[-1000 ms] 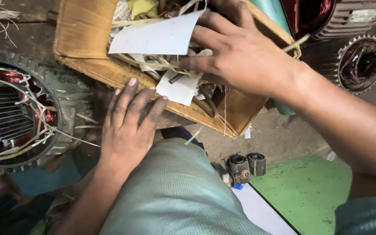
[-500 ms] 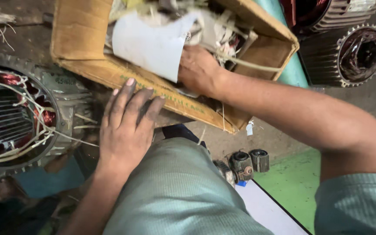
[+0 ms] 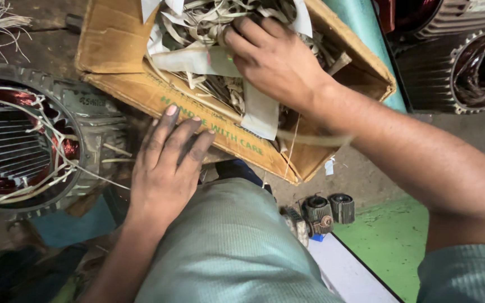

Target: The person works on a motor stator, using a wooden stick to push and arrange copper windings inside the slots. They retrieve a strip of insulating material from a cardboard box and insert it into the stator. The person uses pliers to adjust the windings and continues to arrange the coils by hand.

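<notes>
A brown cardboard box (image 3: 113,50) lies in front of me, filled with pale paper strips and white sheets (image 3: 197,56). My right hand (image 3: 276,59) reaches down into the box, fingers curled among the strips at the pile's top. My left hand (image 3: 166,163) rests flat, fingers spread, against the box's near side wall above my grey-clad knee (image 3: 231,247). Whether the right hand grips a strip is hidden by the pile.
A motor stator (image 3: 18,146) with copper windings and loose strips stands at the left. Further finned motor housings (image 3: 478,67) stand at the top right. Small dark bearings (image 3: 324,210) lie by a green floor patch (image 3: 388,241).
My right hand has moved deeper and further up into the box, off the large white sheet it covered before. The left hand stays on the box wall.
</notes>
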A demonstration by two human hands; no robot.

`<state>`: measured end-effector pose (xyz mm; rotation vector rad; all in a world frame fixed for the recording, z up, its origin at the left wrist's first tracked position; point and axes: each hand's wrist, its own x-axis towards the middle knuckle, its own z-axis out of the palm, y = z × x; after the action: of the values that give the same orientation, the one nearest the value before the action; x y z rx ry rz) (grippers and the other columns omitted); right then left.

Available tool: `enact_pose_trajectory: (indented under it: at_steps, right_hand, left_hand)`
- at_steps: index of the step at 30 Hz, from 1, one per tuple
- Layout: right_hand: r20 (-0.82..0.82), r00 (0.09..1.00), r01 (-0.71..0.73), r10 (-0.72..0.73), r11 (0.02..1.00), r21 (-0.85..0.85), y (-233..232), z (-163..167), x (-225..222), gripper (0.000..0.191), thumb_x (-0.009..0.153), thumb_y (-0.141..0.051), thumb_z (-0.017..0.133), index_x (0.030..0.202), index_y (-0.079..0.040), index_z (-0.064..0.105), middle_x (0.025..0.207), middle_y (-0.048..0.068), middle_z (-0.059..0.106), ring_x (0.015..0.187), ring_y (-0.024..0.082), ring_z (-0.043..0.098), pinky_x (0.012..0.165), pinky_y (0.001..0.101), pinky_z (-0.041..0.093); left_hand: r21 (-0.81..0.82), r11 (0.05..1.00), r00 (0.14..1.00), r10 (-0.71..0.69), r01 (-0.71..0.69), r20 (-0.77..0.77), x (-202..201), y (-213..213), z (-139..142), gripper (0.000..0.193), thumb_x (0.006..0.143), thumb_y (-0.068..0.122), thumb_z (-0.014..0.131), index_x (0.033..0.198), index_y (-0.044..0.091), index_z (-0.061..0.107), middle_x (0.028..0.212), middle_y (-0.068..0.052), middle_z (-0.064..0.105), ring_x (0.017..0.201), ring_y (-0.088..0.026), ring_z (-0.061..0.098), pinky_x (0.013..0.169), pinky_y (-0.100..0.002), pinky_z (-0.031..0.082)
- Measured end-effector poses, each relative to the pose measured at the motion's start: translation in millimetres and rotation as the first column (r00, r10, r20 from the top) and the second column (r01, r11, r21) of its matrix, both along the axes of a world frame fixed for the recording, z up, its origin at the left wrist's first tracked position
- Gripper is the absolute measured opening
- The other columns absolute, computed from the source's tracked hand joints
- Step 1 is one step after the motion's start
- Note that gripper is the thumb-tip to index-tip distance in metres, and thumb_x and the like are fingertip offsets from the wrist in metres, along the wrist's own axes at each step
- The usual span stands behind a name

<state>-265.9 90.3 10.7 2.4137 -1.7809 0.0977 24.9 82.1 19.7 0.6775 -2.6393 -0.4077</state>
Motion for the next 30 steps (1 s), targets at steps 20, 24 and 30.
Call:
enact_pose_trajectory:
  at_steps: [20,24,30]
  right_hand:
    - [0.362,0.866,0.152,-0.345,0.871,0.467,-22.6,-73.3,61.6,0.028,0.100,-0.014,0.051,0.119,-0.013,0.071,0.132,0.021,0.063,0.124,0.037,0.060,0.102,0.0436,0.049]
    - [0.298,0.943,0.105,-0.145,0.984,0.146,-22.9,-97.4,61.5,0.035,0.098,-0.008,0.047,0.124,0.006,0.066,0.122,0.029,0.065,0.109,0.036,0.067,0.091,0.0382,0.054]
    - [0.195,0.943,0.214,-0.270,0.941,0.263,-21.7,-138.4,62.4,0.035,0.095,-0.006,0.049,0.125,0.006,0.063,0.118,0.029,0.067,0.106,0.039,0.067,0.090,0.0426,0.054]
  left_hand:
    - [0.004,1.000,1.000,-0.023,0.023,-0.009,-0.7,2.7,0.4,0.044,0.095,0.009,0.067,0.138,0.014,0.064,0.143,-0.008,0.056,0.146,-0.033,0.045,0.112,-0.046,0.050]
    - [0.032,0.999,1.000,-0.023,0.024,-0.015,2.2,3.3,0.3,0.043,0.095,0.011,0.065,0.138,0.014,0.063,0.143,-0.008,0.057,0.145,-0.033,0.045,0.112,-0.046,0.049]
    - [0.043,0.998,0.999,-0.041,0.042,-0.015,3.5,1.4,-3.6,0.044,0.094,0.010,0.066,0.138,0.014,0.064,0.142,-0.008,0.057,0.145,-0.033,0.045,0.112,-0.046,0.049]
